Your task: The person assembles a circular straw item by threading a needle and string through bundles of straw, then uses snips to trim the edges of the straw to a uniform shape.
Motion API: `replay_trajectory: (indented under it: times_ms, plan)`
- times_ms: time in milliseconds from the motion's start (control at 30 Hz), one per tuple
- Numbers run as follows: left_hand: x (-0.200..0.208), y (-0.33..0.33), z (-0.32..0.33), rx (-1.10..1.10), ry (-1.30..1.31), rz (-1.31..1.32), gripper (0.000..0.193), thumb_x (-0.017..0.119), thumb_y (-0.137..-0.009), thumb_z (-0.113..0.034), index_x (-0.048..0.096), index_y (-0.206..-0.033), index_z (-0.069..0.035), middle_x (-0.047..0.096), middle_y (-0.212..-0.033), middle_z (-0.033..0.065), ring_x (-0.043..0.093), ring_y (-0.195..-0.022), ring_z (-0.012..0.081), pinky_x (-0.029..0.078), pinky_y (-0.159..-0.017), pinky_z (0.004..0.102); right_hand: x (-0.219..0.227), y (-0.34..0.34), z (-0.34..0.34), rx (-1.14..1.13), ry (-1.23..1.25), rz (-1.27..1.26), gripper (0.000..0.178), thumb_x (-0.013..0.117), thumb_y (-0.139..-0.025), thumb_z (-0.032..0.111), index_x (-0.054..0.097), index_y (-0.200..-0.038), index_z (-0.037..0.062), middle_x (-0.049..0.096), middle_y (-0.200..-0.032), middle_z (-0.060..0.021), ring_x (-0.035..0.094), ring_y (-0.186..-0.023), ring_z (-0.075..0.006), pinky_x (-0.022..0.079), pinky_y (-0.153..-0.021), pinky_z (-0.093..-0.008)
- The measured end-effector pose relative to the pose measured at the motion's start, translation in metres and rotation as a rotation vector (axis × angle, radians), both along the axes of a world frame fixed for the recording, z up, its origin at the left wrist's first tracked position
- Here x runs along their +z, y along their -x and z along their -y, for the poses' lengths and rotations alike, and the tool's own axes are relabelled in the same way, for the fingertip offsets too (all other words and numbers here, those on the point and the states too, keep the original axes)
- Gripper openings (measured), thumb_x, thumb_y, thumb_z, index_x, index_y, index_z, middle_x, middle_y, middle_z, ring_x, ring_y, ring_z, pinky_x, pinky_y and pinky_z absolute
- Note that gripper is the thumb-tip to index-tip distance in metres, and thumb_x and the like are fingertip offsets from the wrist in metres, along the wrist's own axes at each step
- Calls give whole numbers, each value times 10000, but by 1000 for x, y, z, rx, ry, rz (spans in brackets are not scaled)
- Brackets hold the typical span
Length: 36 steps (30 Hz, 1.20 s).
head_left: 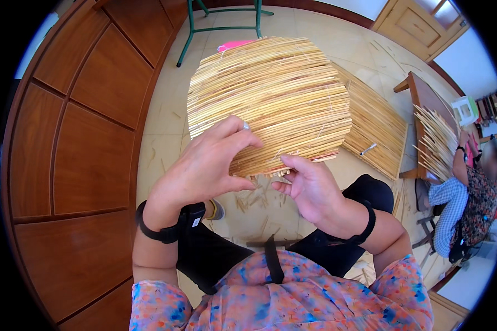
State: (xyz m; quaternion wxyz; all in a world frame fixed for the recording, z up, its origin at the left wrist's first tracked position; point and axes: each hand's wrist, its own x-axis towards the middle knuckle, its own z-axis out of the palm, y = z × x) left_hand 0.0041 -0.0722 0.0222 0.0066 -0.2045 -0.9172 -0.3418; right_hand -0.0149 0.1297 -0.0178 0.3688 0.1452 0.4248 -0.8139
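Observation:
A roughly round mat of straw-coloured stalks (268,102), laid side by side, is held up in front of me above my knees. My left hand (204,157) is over its near left edge, thumb and forefinger spread wide apart with nothing between them. At the near right edge, my right hand (313,190) has its thumb on top of the stalks and its fingers curled below, pinching the rim. Short cut stalk ends show along this near edge between the two hands.
A larger stalk panel (376,118) lies on the floor behind, with a small metal tool (368,149) on it. Wooden panelling (88,160) runs along the left. At right, another person (475,193) sits by a low table (433,105) with loose stalks. A green-legged stand (226,28) is at the back.

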Motion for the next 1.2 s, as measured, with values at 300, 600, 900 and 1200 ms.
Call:
replay_trajectory:
  times_ms: [300,600,900,1200]
  plan:
    - [0,3,1,-38,-104,108,531,824,-548,-135,593,-1019,-55,518,-965,82,525,-912,264,435,-804,322,1,0,-1,27,-4,-30,265,590,-867,155,553,-1125,110,591,-1050,-2,544,-916,-115,457,-754,-296]
    - [-2,3,-1,36,-181,195,479,808,-620,-159,593,-1032,-43,523,-943,77,535,-885,250,442,-800,323,-3,0,-1,-4,2,-15,233,584,-853,128,566,-1083,95,600,-1052,-3,546,-934,-124,443,-785,-330]
    - [11,-2,-9,-43,130,-180,576,825,-535,-166,603,-1057,-66,512,-1081,105,514,-1022,280,439,-827,345,10,7,-3,-64,49,-55,272,589,-841,170,541,-1102,106,591,-1062,-5,541,-949,-140,426,-801,-343]
    - [5,5,0,211,104,-827,388,712,-617,14,617,-993,-3,634,-965,110,601,-856,306,469,-785,363,21,18,-10,-9,274,-409,345,508,-879,249,485,-1164,56,567,-1150,-66,558,-1006,-186,444,-816,-349]
